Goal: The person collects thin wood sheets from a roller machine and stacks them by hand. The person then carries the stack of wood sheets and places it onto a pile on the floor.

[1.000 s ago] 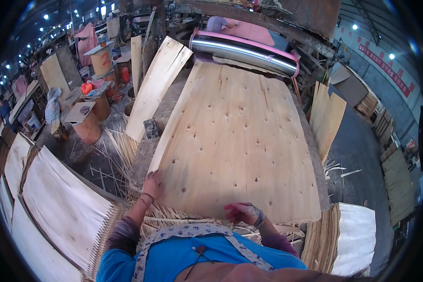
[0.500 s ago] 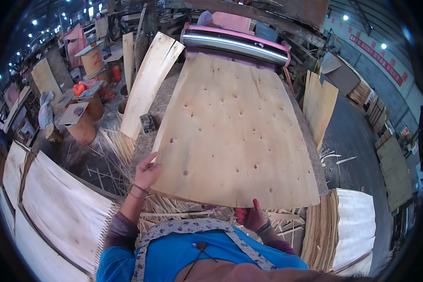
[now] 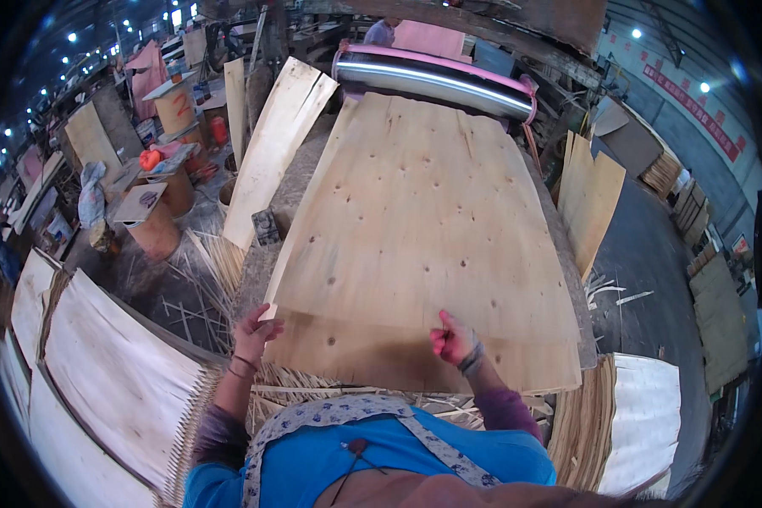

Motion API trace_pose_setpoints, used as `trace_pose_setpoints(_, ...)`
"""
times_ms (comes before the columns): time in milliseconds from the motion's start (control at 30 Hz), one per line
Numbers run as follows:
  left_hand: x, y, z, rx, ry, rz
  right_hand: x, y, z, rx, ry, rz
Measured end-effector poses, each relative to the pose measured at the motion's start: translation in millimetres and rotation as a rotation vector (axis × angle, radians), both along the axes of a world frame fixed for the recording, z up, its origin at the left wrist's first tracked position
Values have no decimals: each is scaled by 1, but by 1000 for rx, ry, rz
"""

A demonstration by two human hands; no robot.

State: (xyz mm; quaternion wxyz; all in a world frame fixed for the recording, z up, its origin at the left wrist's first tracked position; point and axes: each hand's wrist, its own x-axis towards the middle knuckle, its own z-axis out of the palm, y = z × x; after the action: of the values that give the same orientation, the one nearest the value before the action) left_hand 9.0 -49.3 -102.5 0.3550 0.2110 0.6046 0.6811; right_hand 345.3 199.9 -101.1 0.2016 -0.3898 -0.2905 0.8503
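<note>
In the head view, one roller [image 3: 436,85] (bright metal, with pink along its far edge) spans the far end of the desk [image 3: 303,182]. On the roller's near side, at least two wood sheets lie overlapped on the desk. The upper sheet [image 3: 423,212], dotted with many knots, has its far end close by the roller; the lower sheet [image 3: 372,364] shows a strip past it, on the side away from the roller.

Two hands are at the upper sheet's end farthest from the roller. The left hand [image 3: 254,334] is part-curled at that end's left corner; whether it grips, I cannot tell. The right hand [image 3: 455,340] (one dark band on its wrist) is closed on the near edge of the upper sheet, thumb on top and fingers curled below.

Left of the roller and nearer stand one long pale plank [image 3: 275,157], one narrower plank [image 3: 234,110] and one dark block [image 3: 265,227]; farther left are at least three orange-brown drums [image 3: 154,233] and one red bottle [image 3: 219,129]. Right of the roller and nearer are some upright tan boards [image 3: 591,203] (overlapped, so uncounted). Nearer still, well apart from the roller, are one pale stack [image 3: 643,423] to its right and at least two white piles [image 3: 110,356] to its left. Beyond the roller is one person [image 3: 381,34].
</note>
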Motion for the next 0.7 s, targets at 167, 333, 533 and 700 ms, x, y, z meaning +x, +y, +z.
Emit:
trace_pose_setpoints(167, 19, -9, -5, -130, 21, 73, -53, 111, -19, -34, 20, -35)
trace_pose_setpoints(333, 33, -18, -10, -157, 37, 155, -115, 230, -49, -115, 26, -57)
trace_pose_setpoints(533, 46, -7, -11, -264, 472, 218, -190, 217, -53, 148, 285, -61)
trace_pose_setpoints(700, 38, -16, -24, -495, 875, 192, -169, 185, -80, -24, 250, -310)
